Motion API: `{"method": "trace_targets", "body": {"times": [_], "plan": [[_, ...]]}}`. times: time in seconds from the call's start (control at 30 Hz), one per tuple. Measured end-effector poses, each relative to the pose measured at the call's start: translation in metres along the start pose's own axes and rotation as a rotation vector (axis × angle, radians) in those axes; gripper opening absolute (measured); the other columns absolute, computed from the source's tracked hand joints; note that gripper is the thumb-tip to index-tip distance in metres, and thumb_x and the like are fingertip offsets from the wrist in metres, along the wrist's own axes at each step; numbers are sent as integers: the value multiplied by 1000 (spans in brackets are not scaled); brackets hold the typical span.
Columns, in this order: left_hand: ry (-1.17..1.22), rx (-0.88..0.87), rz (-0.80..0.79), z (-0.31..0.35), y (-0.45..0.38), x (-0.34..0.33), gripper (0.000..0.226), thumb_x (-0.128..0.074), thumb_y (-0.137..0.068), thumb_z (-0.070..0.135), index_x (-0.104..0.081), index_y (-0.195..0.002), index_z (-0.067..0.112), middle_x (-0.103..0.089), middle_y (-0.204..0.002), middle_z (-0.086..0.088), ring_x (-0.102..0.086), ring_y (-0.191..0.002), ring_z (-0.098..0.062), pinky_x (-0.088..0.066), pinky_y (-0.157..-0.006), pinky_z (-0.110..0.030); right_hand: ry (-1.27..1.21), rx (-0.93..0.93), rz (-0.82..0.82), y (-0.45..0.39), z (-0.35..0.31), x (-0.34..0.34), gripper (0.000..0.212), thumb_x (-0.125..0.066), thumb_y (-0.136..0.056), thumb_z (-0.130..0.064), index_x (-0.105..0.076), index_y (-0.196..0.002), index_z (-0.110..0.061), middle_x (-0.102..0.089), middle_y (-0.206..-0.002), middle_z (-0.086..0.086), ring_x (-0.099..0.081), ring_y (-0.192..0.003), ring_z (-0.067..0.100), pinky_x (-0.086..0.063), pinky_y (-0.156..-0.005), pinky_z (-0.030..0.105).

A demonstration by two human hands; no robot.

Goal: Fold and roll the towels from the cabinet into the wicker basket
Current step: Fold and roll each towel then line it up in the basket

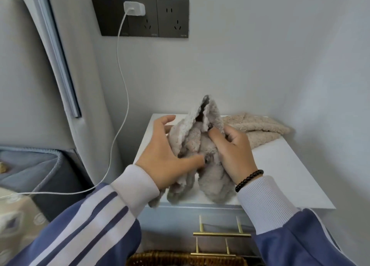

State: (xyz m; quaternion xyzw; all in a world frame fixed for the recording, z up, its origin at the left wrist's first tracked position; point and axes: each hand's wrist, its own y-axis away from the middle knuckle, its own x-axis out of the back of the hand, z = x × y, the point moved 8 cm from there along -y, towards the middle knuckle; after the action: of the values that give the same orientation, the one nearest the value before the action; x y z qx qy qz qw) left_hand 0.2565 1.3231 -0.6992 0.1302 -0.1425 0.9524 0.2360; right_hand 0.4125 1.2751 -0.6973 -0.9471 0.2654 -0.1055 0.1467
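Both hands, left (pixel 166 157) and right (pixel 233 151), hold grey towel (pixel 200 145) above white cabinet (pixel 280 177); beige towel (pixel 258 127) behind.

i see two bare hands, the left hand (pixel 160 157) and right hand (pixel 234 151), coming out of blue jacket sleeves (pixel 90 231). the left sleeve carries white and dark stripes along its length. both end in pale ribbed cuffs (pixel 260 201). a bracelet (pixel 249 180) of black beads circles the right wrist.
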Motion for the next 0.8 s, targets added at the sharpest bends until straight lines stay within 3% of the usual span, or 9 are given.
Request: {"method": "trace_targets", "body": {"times": [0.1, 0.17, 0.27, 0.37, 0.47, 0.5, 0.6, 0.73, 0.8], "plan": [[-185, -50, -39, -4, 6, -6, 71, -80, -70, 24, -40, -126, 36, -55, -113, 20, -61, -91, 8, -50, -85, -15, 28, -13, 59, -1, -3, 20, 40, -60, -93, -25, -42, -61, -8, -32, -54, 6, -30, -51, 18, -26, -47, 25], [-162, -23, -14, -12, 3, 0, 48, -77, -76, 20, -54, -116, 34, -65, -105, 15, -63, -94, 1, -51, -87, -25, 46, -21, 85, -5, -1, 34, 38, -58, -94, -26, -48, -67, 0, -39, -57, 20, -36, -57, 18, -32, -54, 26], [0, 20, -30, -12, -1, 10, 31, -73, -80, 5, -64, -102, 25, -69, -86, 8, -62, -62, -1, -48, -61, -18, 19, -58, 143, -11, 7, 56, 39, -56, -93, -23, -51, -88, 15, -51, -69, 21, -45, -69, 19, -36, -63, 32], [28, 119, -168, -14, 1, 11, 19, -64, -86, 1, -65, -94, 18, -62, -58, 13, -44, -35, 2, -34, -38, -12, -8, -140, 174, -13, 15, 76, 31, -59, -91, -24, -58, -91, 7, -52, -76, 8, -47, -70, 19, -36, -66, 32], [-9, 197, -251, -26, 2, 18, 15, -65, -87, 5, -69, -90, 19, -65, -57, 9, -57, -48, -6, -46, -47, -16, 92, -257, 45, -11, 21, 77, 41, -69, -83, -34, -63, -116, -9, -65, -91, 4, -63, -95, 27, -50, -84, 36], [-48, 199, -250, -30, 1, 22, 16, -68, -85, 7, -70, -89, 22, -70, -67, 5, -64, -59, -14, -53, -57, -23, 207, -300, -26, -9, 24, 74, 56, -72, -81, -35, -54, -130, -16, -64, -96, -3, -51, -115, 27, -50, -91, 37], [-274, 227, -221, -49, 3, 30, 19, -74, -79, 11, -69, -89, 27, -71, -84, 3, -67, -81, -25, -57, -72, -34, 611, -323, -293, -1, 36, 55, 77, -82, -70, -37, -44, -136, -27, -52, -129, -12, -50, -122, 15, -41, -98, 26], [-384, 303, -152, -70, 4, 35, 11, -67, -82, 13, -68, -85, 24, -67, -88, -2, -69, -72, -24, -60, -63, -36, 937, -231, -232, -8, 60, 60, 20, -66, -86, -35, -63, -96, -18, -58, -105, -3, -56, -97, 19, -41, -74, 24], [-432, 313, -118, -74, 0, 37, 9, -62, -87, 15, -67, -83, 22, -66, -85, -2, -68, -69, -23, -59, -60, -32, 1049, -182, -130, -17, 65, 66, 23, -58, -91, -32, -65, -103, -13, -54, -114, 5, -52, -97, 21, -44, -80, 29]]}}
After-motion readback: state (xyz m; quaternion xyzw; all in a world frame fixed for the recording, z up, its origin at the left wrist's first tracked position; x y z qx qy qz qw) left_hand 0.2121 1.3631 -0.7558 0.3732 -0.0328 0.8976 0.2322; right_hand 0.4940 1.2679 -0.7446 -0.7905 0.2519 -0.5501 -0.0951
